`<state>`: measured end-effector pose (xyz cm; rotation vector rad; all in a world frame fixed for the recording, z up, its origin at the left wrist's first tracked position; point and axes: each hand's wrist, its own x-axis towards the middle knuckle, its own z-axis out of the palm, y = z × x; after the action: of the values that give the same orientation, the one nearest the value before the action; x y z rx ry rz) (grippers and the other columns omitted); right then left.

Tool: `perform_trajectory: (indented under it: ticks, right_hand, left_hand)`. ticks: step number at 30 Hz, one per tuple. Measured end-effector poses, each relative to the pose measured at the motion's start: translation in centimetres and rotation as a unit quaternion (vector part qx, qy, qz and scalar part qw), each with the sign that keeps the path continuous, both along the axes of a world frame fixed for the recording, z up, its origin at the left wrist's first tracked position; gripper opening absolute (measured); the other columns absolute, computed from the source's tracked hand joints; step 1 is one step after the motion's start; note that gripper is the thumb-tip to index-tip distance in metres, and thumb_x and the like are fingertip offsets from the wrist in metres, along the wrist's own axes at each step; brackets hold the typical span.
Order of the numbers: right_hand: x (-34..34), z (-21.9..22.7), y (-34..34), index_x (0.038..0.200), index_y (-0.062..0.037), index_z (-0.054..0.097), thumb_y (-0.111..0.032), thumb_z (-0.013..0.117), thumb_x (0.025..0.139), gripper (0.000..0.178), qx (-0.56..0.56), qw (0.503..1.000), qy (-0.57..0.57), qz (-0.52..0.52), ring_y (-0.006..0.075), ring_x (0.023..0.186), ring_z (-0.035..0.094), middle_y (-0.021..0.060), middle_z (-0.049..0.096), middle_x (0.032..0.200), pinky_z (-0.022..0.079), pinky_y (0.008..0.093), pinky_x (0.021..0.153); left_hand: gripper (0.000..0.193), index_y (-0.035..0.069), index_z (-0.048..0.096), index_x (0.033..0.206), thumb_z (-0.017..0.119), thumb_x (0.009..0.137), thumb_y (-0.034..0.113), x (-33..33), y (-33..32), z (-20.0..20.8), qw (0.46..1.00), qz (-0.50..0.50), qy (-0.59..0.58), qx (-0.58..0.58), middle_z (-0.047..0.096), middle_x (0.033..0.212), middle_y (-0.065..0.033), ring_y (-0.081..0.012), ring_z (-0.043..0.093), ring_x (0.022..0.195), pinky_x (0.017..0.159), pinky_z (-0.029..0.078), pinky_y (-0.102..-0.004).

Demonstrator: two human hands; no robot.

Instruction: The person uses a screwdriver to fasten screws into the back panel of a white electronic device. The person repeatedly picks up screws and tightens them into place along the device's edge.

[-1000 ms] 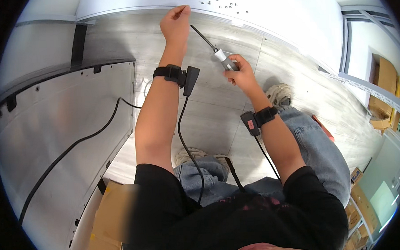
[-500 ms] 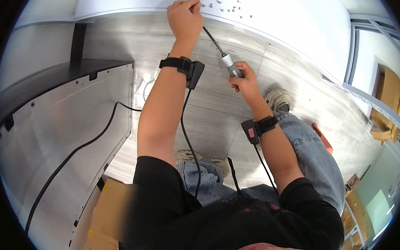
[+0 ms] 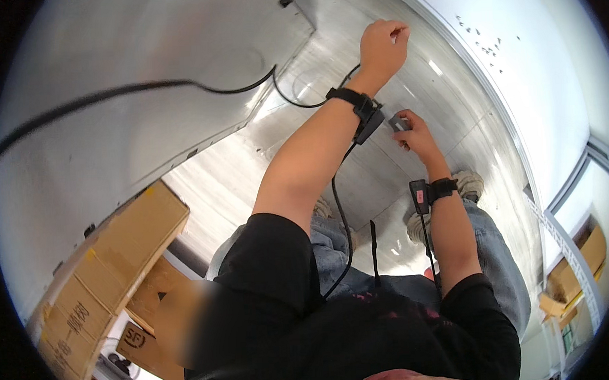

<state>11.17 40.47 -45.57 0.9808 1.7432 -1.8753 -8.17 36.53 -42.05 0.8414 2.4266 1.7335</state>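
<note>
My left hand is raised over the floor, its fingers curled and pinched together. Whatever sits between those fingertips is hidden or too small to name. Lower and to the right, my right hand grips the grey handle of a screwdriver. Its shaft does not show, hidden around my left wrist. Several small screws lie scattered on a white surface to the right of my left hand, apart from both hands.
A large grey metal cabinet stands at the left, with a black cable running across it. Below it are cardboard boxes. Further cardboard is at the far right. Black devices with cables are strapped to my wrists.
The view has swung to the left, and the screws now appear farther right. My left hand has come away from the white surface's edge beside the screws. My right hand keeps the screwdriver.
</note>
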Motion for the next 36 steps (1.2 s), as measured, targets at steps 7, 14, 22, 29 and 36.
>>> perform_trajectory:
  ticks: [7, 14, 22, 29, 36]
  right_hand:
    - [-3.8, -0.4, -5.7, 0.11, -0.0046, 0.051, -0.001, 0.063, 0.07, 0.042, -0.016, 0.986, 0.002, 0.164, 0.0124, 0.055, 0.051, 0.0063, 0.055, 0.073, 0.037, 0.0268, 0.045]
    - [-5.7, 0.5, -11.8, 0.11, -0.0045, 0.05, -0.011, 0.063, 0.078, 0.035, -0.075, 0.97, -0.005, 0.232, 0.0113, 0.056, 0.051, 0.005, 0.056, 0.075, 0.036, 0.0265, 0.045]
    - [-5.9, 2.0, -17.6, 0.111, -0.0038, 0.049, -0.025, 0.055, 0.086, 0.033, -0.128, 0.971, -0.021, 0.201, 0.0116, 0.056, 0.051, 0.0055, 0.058, 0.077, 0.038, 0.0256, 0.045]
    - [-5.6, 2.6, -20.5, 0.113, -0.0041, 0.048, -0.027, 0.053, 0.088, 0.034, -0.166, 0.975, -0.035, 0.146, 0.0128, 0.058, 0.053, 0.0079, 0.059, 0.08, 0.039, 0.0262, 0.046]
    - [-4.3, 1.9, -22.4, 0.116, -0.0062, 0.046, -0.027, 0.052, 0.089, 0.035, -0.2, 0.971, -0.056, 0.121, 0.0133, 0.058, 0.053, 0.0069, 0.059, 0.083, 0.04, 0.0273, 0.048]
  left_hand:
    - [0.017, 0.0, 0.065, 0.081, 0.061, 0.084, 0.016, 0.6, -11.2, 0.0, 0.983, 0.087, -0.155, -0.039, 0.062, 0.066, -0.0063, -0.0135, 0.056, 0.058, 0.056, 0.045, -0.0268]
    - [0.026, 0.002, 0.061, 0.072, 0.06, 0.087, 0.023, 4.4, -22.8, -0.7, 0.94, 0.125, -0.309, -0.073, 0.056, 0.06, -0.0009, -0.0076, 0.052, 0.055, 0.051, 0.042, -0.0232]
    - [0.029, 0.002, 0.058, 0.104, 0.05, 0.093, 0.027, 4.4, -35.0, 2.6, 0.789, 0.07, -0.552, -0.262, 0.061, 0.088, -0.0074, -0.0154, 0.059, 0.072, 0.062, 0.05, -0.029]
    - [0.028, 0.002, 0.05, 0.115, 0.042, 0.096, 0.021, 3.2, -37.5, -2.2, 0.795, 0.186, -0.577, -0.024, 0.06, 0.104, -0.0115, -0.0216, 0.061, 0.083, 0.075, 0.052, -0.0333]
    - [0.025, 0.005, 0.053, 0.115, 0.043, 0.097, 0.017, 3.4, -37.6, -3.3, 0.783, 0.188, -0.588, 0.076, 0.063, 0.099, -0.009, -0.019, 0.061, 0.079, 0.074, 0.053, -0.033]
